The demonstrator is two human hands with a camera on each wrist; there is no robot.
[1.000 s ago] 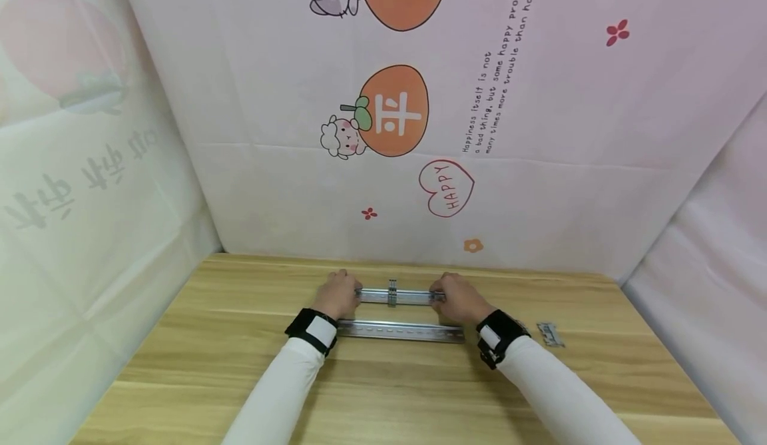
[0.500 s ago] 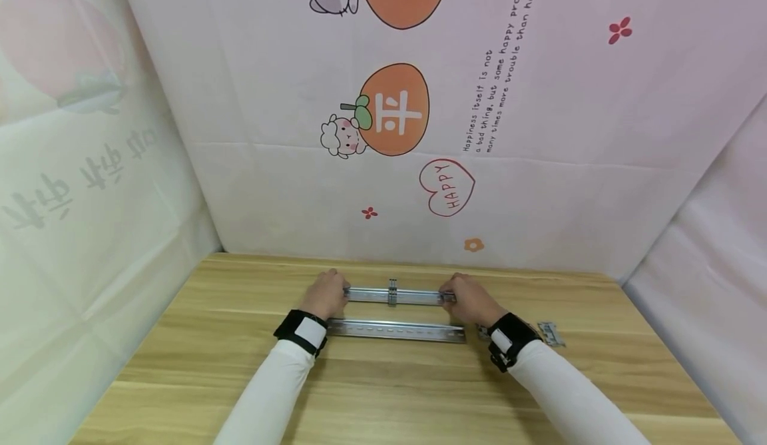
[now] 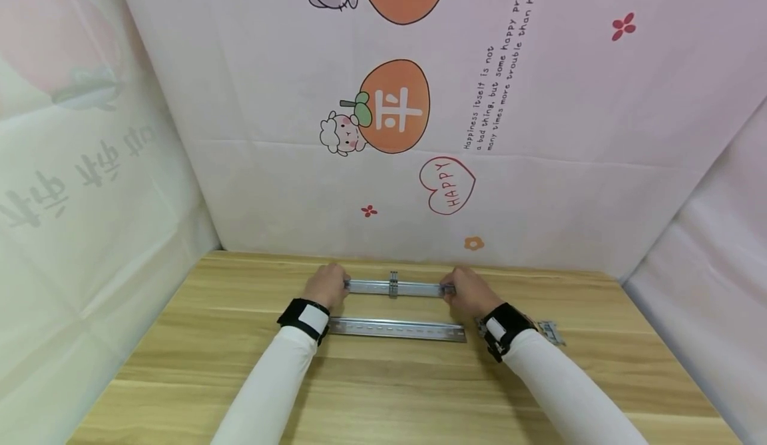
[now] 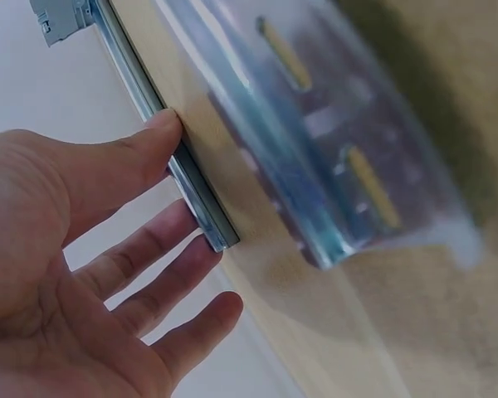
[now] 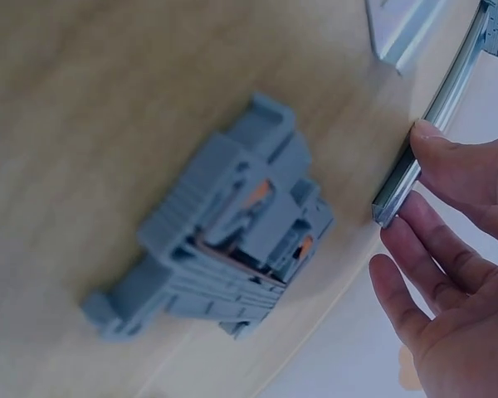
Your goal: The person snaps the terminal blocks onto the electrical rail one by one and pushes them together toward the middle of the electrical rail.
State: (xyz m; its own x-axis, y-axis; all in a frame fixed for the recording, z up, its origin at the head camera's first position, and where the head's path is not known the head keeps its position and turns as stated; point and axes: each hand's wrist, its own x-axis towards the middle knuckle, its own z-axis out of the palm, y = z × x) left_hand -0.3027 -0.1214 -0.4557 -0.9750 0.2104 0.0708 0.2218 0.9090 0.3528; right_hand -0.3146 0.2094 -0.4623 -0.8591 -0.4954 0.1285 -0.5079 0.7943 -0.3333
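Note:
A metal DIN rail (image 3: 368, 287) lies crosswise near the back of the table, with grey terminal blocks (image 3: 393, 284) clipped on its middle. My left hand (image 3: 326, 286) pinches its left end; in the left wrist view the thumb is on one side and fingertips on the other. At the right end, my right hand (image 3: 473, 292) pinches the rail between thumb and fingers. A second, slotted DIN rail (image 3: 395, 328) lies closer to me, parallel to the first. In the right wrist view, a loose grey terminal block (image 5: 232, 224) with orange bits lies on the table.
Another loose terminal block (image 3: 550, 333) sits right of my right wrist, partly hidden by the wristband. The wooden table (image 3: 383, 392) ends at a printed cloth wall (image 3: 287, 218) just behind the held rail. Cloth also hangs on both sides.
Both hands have slid apart, out to the ends of the rail. In the last half second the held rail has shifted slightly away from me or upward. The slotted rail stays put.

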